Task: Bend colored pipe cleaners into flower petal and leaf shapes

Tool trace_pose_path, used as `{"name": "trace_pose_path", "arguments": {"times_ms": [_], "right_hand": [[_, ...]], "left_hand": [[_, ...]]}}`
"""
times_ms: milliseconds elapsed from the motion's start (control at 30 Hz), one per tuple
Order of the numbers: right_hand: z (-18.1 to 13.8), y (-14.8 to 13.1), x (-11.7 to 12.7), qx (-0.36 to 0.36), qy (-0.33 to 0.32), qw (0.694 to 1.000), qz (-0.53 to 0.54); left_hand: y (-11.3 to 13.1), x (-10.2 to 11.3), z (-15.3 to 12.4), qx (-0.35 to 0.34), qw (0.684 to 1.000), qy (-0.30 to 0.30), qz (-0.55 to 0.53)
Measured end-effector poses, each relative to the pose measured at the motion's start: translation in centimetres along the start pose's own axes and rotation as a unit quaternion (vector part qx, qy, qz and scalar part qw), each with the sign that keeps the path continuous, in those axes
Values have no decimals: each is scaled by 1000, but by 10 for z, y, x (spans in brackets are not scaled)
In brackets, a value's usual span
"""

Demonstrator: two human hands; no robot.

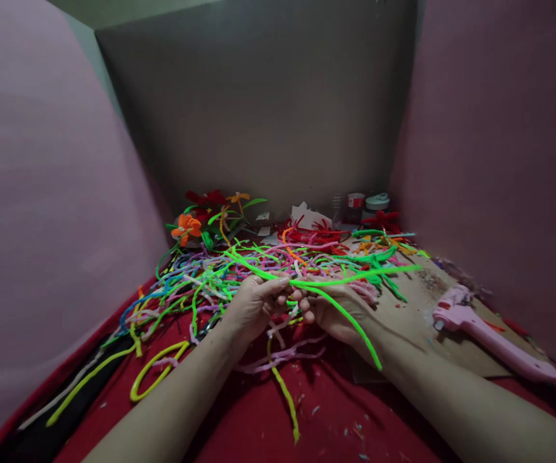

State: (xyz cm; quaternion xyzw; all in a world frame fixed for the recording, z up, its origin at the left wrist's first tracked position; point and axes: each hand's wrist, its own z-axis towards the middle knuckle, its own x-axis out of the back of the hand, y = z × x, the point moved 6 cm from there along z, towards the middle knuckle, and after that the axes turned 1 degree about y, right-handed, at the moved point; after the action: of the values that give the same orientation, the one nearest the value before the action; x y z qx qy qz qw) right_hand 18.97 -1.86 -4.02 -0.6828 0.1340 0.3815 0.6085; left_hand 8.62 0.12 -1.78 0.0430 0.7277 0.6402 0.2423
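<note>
Both my hands meet over a tangled heap of pipe cleaners (210,270) in several colours on a red cloth (326,411). My left hand (253,305) is closed, its thumb and fingers pinching bright green pipe cleaners (355,276) that run off to the right and left. My right hand (338,312) is closed too, fingertips touching the left hand, gripping the same green strands; one green strand (355,328) hangs over its wrist. Pale pink strands (282,357) dangle below the hands.
A pink glue gun (490,334) lies on a brown cardboard sheet (417,328) at the right. Finished pipe-cleaner flowers (205,222) stand at the back left, small jars (365,206) at the back right. Pink and grey panels wall in three sides.
</note>
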Motion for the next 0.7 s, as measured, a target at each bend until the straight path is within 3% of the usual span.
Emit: {"name": "trace_pose_path", "arguments": {"times_ms": [100, 300, 533, 700], "right_hand": [[-1, 3, 0, -51, -9, 998, 24], [-2, 7, 4, -61, 18, 998, 30], [-3, 5, 2, -11, 68, 998, 3], [-5, 2, 2, 20, 84, 996, -10]], "left_hand": [[-1, 3, 0, 3, 1000, 14, 13], [-4, 4, 0, -4, 999, 46, 1], [-4, -5, -7, 10, 999, 9, 48], [2, -11, -13, 14, 998, 24, 51]]}}
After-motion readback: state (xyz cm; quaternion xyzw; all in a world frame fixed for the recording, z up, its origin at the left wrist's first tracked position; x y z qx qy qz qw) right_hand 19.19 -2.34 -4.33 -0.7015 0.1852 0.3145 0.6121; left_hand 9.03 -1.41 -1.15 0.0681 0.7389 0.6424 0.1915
